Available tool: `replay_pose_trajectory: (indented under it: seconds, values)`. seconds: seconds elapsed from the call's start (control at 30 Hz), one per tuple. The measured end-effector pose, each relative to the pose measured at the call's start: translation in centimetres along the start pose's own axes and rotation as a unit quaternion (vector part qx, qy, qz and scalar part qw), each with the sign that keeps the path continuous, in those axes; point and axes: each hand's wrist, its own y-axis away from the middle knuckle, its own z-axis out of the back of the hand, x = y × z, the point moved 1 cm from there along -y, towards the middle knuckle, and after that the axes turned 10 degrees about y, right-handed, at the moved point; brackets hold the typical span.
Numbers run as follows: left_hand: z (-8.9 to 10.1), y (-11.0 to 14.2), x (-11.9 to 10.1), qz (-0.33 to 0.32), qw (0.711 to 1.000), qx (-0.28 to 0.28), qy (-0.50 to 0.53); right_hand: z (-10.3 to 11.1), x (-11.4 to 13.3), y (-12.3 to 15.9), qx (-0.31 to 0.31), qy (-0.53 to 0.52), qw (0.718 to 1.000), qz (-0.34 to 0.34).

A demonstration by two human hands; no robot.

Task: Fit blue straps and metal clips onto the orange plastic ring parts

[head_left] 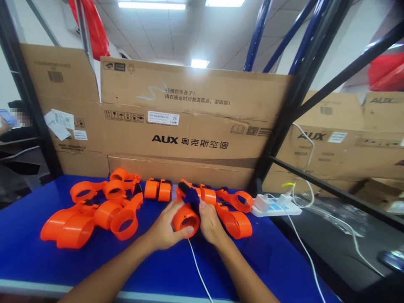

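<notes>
Above the middle of the table, my left hand (164,227) is closed around the ring of an orange tape dispenser (186,216), thumb across its front rim. My right hand (210,221) is closed at the dispenser's dark blue upper part (191,197); its fingertips are partly hidden. Several similar orange dispensers lie to the left, among them a wide pair (67,227) and a single ring (126,223). Behind my hands stands another pair (158,190). Two more lie right of my right hand, one nearer (238,223) and one farther (243,201).
The blue table (151,269) ends against a tall cardboard box (189,122). A white power strip (276,205) with plugs and cables sits at the right edge, beside a dark rack post (284,109). A white cable (198,269) runs toward me. A person (19,122) is at far left.
</notes>
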Motion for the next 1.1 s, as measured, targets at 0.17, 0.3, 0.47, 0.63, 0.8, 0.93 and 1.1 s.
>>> replay_pose_trajectory:
  seconds: [0.17,0.3,0.47,0.63,0.8,0.93,1.1]
  values:
    - [-0.5,0.1,0.8,0.03,0.997,-0.035,0.059,0.1,0.7,-0.3,0.051,-0.005,0.999,-0.001]
    - [-0.8,0.5,0.9,0.03,0.997,-0.005,0.074,0.4,0.6,-0.2,0.057,-0.021,0.998,-0.023]
    - [-0.8,0.9,1.3,0.066,0.997,-0.02,0.04,0.0,0.9,0.1,0.068,-0.077,0.994,-0.039]
    - [-0.5,0.1,1.0,0.069,0.995,-0.039,0.058,-0.7,0.9,0.0,0.05,-0.094,0.993,-0.049]
    - [0.0,-1.1,0.7,0.114,0.976,-0.088,0.163,-0.7,0.3,-0.3,0.023,-0.107,0.992,-0.066]
    - [1.9,-2.5,-0.4,0.18,0.955,-0.101,0.214,-0.4,-0.2,-0.4,-0.018,-0.097,0.991,-0.09]
    - [6.7,-4.3,-3.2,0.267,0.962,0.006,0.057,-0.4,-0.2,-0.5,-0.037,-0.09,0.991,-0.092]
